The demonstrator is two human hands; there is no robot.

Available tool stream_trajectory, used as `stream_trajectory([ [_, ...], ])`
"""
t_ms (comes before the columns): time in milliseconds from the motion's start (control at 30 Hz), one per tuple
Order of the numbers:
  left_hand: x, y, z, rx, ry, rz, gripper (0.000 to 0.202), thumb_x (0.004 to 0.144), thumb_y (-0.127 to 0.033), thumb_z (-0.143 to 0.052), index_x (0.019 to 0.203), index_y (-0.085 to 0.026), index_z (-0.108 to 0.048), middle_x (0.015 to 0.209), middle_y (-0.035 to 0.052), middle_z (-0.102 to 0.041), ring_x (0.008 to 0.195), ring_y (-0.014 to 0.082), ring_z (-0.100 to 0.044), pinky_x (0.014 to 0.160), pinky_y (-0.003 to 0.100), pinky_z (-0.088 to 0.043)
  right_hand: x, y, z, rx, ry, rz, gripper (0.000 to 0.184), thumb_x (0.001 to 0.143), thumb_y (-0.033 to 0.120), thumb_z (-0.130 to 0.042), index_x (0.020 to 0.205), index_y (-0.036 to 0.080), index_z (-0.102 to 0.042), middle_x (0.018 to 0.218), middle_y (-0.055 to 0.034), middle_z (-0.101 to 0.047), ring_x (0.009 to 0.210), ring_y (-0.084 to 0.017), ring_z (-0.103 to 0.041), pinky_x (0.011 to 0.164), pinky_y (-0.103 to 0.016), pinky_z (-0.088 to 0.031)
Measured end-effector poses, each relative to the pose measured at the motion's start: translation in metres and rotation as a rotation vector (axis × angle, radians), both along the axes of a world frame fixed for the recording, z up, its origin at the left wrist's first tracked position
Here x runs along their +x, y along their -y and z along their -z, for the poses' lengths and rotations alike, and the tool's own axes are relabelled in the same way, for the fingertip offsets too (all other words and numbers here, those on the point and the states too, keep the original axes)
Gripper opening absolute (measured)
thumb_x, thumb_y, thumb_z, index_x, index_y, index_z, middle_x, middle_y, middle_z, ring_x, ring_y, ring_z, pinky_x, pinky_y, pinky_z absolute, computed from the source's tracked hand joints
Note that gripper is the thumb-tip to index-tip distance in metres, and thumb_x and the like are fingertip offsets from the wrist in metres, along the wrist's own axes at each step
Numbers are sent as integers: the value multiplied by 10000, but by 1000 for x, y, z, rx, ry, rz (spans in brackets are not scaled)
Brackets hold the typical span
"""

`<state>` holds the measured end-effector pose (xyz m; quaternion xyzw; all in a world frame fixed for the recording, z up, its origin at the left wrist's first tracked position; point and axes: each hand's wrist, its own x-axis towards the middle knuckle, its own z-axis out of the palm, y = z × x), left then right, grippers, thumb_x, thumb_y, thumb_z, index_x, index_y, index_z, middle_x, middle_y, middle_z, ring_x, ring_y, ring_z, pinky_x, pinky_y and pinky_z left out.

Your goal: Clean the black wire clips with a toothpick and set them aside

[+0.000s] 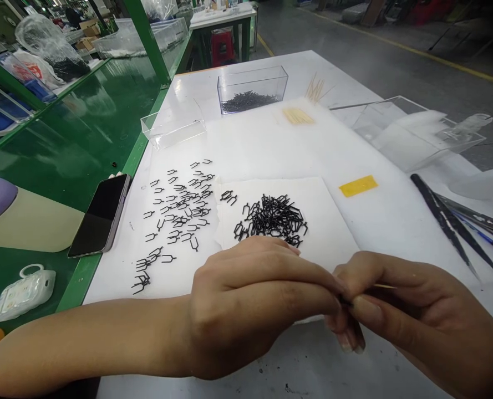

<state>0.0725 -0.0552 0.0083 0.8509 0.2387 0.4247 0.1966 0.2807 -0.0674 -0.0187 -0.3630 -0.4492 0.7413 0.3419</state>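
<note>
Far left, at nine o'clock from the hands, one dark phone [100, 213] lies face up on the table edge [117, 277], with one small white case [24, 291] below it on the green bench. At eleven o'clock, loose black clips [177, 213] lie scattered singly, several dozen, too many to count exactly. At twelve o'clock, one heap of tangled clips [273, 219] sits on one paper sheet [333, 221], with two stray clips [228, 197] just beside it. Farther back stand three clear boxes: a bare one [173, 124], one with dark parts [252, 88], and a large one [408, 130] at two o'clock. One yellow tag [358, 185] lies at one o'clock, and at least two dark tweezers [441, 219] at three o'clock.

The left hand [250, 305] has its fingers drawn tightly together, tips pinching a small dark piece [346, 301], mostly hidden. The right hand [400, 310], touching it fingertip to fingertip, is closed around one thin pale stick [385, 286].
</note>
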Motion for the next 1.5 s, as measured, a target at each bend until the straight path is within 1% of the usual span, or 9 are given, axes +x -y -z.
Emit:
stream_trajectory([
  [133, 0, 0, 1, -11, 14, -1, 109, 835, 67, -643, 872, -14, -706, 925, 114, -752, 855, 92, -708, 951, 213, -557, -1, -2, 0, 69, 8, -4, 74, 855, 269, -714, 808, 311, -753, 649, 26, -696, 602, -85, -681, 583, -117, -569],
  [267, 0, 0, 1, -9, 8, 1, 105, 842, 63, -635, 850, -12, -708, 918, 121, -753, 847, 97, -711, 939, 220, -564, -4, -6, 1, 124, 6, -7, 65, 847, 308, -719, 807, 343, -756, 657, 34, -718, 603, -82, -696, 570, -92, -567],
  [433, 0, 2, 2, -22, 13, -6, 117, 854, 57, -625, 861, -22, -711, 927, 102, -756, 859, 90, -708, 958, 212, -555, -4, -4, 0, 125, 12, -4, 76, 857, 301, -711, 810, 342, -755, 680, 38, -733, 585, -66, -691, 566, -77, -559],
  [600, 0, 1, 5, -34, 33, 9, 109, 842, 68, -630, 862, 0, -713, 938, 121, -753, 861, 96, -703, 943, 218, -562, -5, -4, -1, 122, 25, 3, 88, 861, 283, -709, 813, 344, -751, 676, 53, -734, 584, -53, -692, 569, -67, -554],
  [900, -3, 1, 4, -49, 20, 33, 118, 852, 69, -613, 873, 9, -712, 938, 133, -753, 893, 98, -706, 1004, 217, -539, -3, 0, 3, 34, -18, 7, 84, 854, 240, -718, 827, 311, -752, 688, 36, -728, 595, -57, -685, 576, -78, -555],
  [1033, -1, 1, 5, -50, 19, 18, 119, 848, 70, -618, 866, -1, -711, 927, 118, -753, 882, 90, -704, 1001, 203, -537, -3, 0, 3, 29, -24, 12, 65, 859, 263, -713, 832, 308, -750, 697, 33, -726, 606, -59, -687, 576, -79, -553],
  [1167, -1, 0, 3, -28, 8, 28, 120, 855, 65, -613, 870, -11, -704, 928, 113, -754, 888, 89, -704, 1009, 204, -536, -6, -4, -1, 93, -1, 2, 76, 849, 264, -721, 792, 298, -760, 654, 28, -720, 579, -64, -682, 560, -78, -552],
  [1333, -2, 2, 3, -3, -16, -23, 144, 898, 17, -587, 866, -69, -698, 946, 64, -759, 862, 78, -713, 993, 177, -543, -7, -5, -3, 95, 18, -5, 83, 855, 288, -715, 787, 306, -760, 657, 27, -727, 579, -68, -688, 564, -79, -557],
  [1500, -6, 2, 6, -57, -40, 50, 156, 877, 47, -604, 944, -68, -686, 1050, 58, -754, 992, 71, -686, 1054, 175, -508, -7, -5, -2, 79, 16, -8, 79, 843, 301, -723, 785, 340, -758, 647, 27, -728, 578, -82, -699, 557, -90, -566],
])
